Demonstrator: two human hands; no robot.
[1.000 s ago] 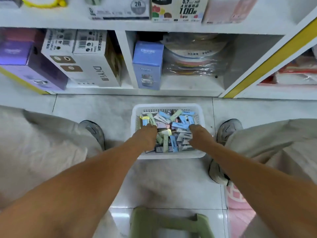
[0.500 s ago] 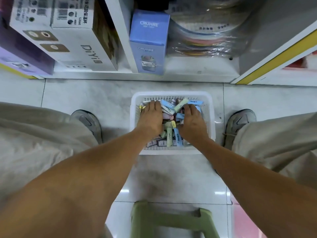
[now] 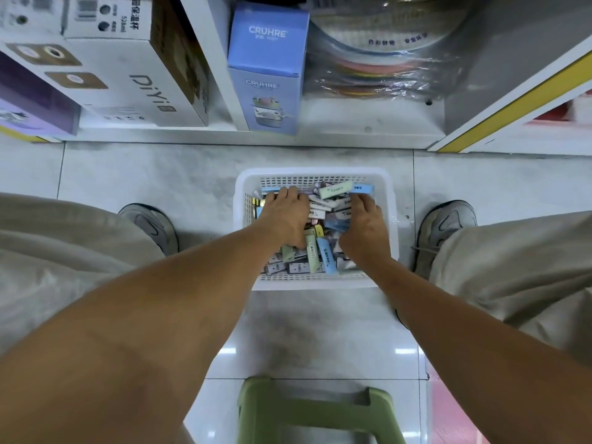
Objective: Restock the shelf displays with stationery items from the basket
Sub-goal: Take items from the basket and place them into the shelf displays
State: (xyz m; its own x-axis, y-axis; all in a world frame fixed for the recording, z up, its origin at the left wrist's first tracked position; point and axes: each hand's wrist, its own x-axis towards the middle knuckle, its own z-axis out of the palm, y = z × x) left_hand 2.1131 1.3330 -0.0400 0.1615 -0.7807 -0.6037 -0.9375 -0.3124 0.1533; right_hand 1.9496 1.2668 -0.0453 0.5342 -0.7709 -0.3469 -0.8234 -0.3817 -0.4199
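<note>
Reaching into the stock basket

My left hand (image 3: 286, 219) and right hand (image 3: 363, 227) lie palms-down on the pastel boxed stationery items (image 3: 317, 248) inside the white perforated plastic basket (image 3: 315, 281) on the floor; whether the fingers have hold of anything, I cannot tell.

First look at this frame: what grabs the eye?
Both hands, left hand and right hand, are down in the white basket of pastel stationery packs on the floor, centre frame. Behind it, a blue CRUHRE box stands on the bottom shelf; a green stool sits nearest the camera.
</note>
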